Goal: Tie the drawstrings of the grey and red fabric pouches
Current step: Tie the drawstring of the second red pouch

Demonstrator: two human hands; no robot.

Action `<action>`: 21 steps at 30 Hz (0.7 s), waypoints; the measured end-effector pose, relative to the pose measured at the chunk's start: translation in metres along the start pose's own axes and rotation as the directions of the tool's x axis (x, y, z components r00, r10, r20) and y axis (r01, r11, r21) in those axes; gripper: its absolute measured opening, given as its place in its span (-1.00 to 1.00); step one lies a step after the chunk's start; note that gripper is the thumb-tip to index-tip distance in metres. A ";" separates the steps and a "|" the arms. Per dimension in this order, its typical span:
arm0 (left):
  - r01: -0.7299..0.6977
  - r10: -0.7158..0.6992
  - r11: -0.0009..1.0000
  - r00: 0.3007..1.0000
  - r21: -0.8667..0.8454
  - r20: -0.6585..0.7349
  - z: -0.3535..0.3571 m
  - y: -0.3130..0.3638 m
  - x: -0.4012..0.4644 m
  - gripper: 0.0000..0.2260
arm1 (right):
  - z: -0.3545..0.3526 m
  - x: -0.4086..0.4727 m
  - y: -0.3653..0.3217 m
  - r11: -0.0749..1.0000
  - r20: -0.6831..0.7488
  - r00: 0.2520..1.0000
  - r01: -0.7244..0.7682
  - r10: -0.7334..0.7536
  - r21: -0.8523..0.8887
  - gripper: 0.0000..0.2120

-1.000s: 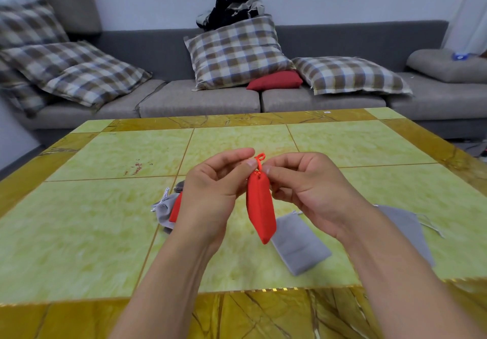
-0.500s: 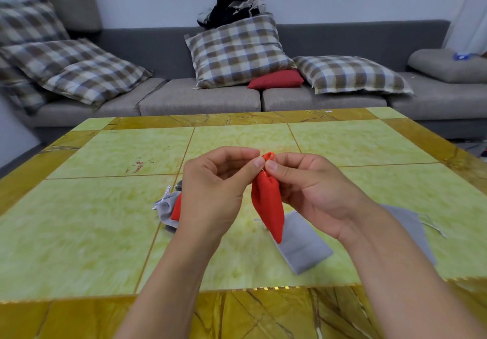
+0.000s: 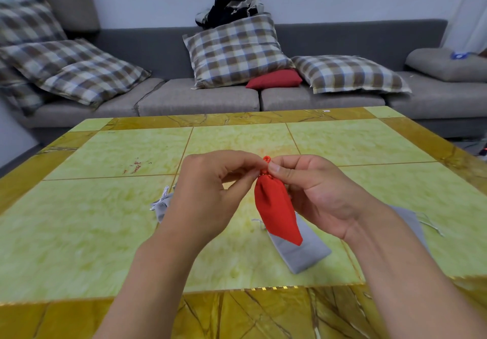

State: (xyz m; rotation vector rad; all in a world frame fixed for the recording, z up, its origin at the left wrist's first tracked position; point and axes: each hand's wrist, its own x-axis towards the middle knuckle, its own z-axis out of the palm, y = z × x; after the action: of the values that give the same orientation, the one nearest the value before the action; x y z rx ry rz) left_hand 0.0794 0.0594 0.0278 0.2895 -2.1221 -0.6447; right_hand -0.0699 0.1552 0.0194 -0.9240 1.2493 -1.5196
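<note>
Red pouch (image 3: 276,212) held up above the bench (image 3: 105,233), hanging from its gathered neck; left hand (image 3: 208,196) and right hand (image 3: 316,193) meet at the top, both pinching the red drawstring (image 3: 266,160) at the neck, fingers (image 3: 279,167) curled tight on the cord; a small loop sticks up between the fingertips, so likely mid-knot, pouch dangling free so its weight keeps the neck cinched; one grey pouch (image 3: 303,251) lies flat on the bench right under the red one, cords loose at its far end, probably next in line; another grey pouch (image 3: 163,204) partly hidden behind the left hand, looks bunched at the top, can't tell if tied; a third grey pouch (image 3: 411,222) shows behind the right wrist, strings trailing; sofa (image 3: 200,99) with checked cushions (image 3: 234,49) behind the bench.
</note>
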 end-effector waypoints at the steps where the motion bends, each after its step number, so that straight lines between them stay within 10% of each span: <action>1: -0.010 0.010 1.000 1.000 0.010 0.017 -0.002 0.000 0.000 -0.82 | 0.001 0.000 0.000 1.000 -0.002 1.000 -0.007 0.007 -0.007 -0.82; 21: 0.120 -0.138 0.989 0.959 0.088 0.248 0.008 -0.008 -0.002 -0.96 | 0.011 0.001 0.000 0.993 -0.084 0.994 -0.072 0.064 -0.097 -0.83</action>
State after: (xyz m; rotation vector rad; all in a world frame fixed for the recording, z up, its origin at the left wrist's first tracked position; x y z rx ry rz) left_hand 0.0740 0.0562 0.0185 0.4064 -2.3900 -0.7135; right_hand -0.0597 0.1507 0.0214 -0.8824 1.4116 -1.4647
